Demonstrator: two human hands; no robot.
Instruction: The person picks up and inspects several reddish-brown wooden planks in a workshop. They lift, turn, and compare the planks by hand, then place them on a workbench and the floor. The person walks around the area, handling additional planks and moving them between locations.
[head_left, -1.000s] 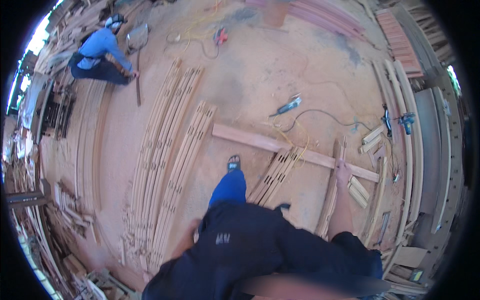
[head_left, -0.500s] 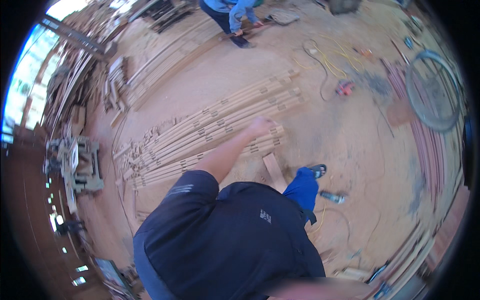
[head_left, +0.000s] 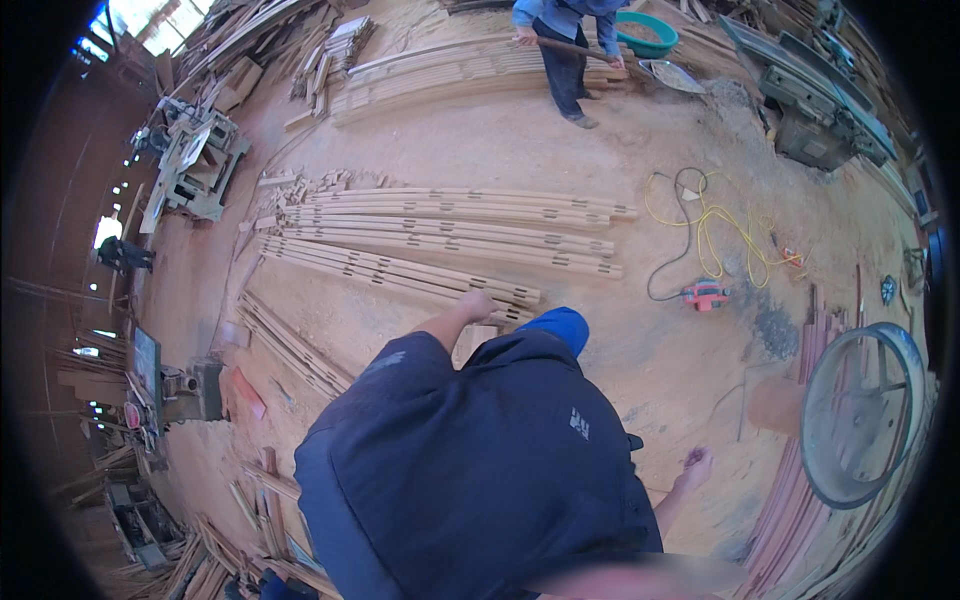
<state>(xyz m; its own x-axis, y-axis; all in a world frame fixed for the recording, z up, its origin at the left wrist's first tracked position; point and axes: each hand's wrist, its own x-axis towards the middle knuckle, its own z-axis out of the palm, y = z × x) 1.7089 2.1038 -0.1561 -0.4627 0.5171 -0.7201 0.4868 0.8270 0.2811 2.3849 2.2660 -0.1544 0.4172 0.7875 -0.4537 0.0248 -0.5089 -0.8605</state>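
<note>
My left hand (head_left: 477,303) reaches forward to the right-hand end of the nearest row of slotted wooden beams (head_left: 400,275). It overlaps the front beam near its end; the fingers are mostly hidden, so a grip on the wood cannot be made out. More pale beams (head_left: 450,222) with dark mortise slots lie side by side just beyond. Low on my right side, away from the beams, hangs my right hand (head_left: 697,465). Its fingers are curled, with a dark patch among them that is too small to name. A short wooden block (head_left: 472,345) shows beside my left forearm.
A red power tool (head_left: 706,294) with yellow cord (head_left: 712,235) lies to the right. Beyond it are a large wheel (head_left: 862,415) and reddish strips (head_left: 800,480). A co-worker (head_left: 572,50) bends over far beams (head_left: 440,85). A machine (head_left: 200,160) stands at left.
My view has swung so the beams and tools sit differently in the picture. My left hand stays at the near beams' ends. My right hand has come into view; the co-worker shows more fully.
</note>
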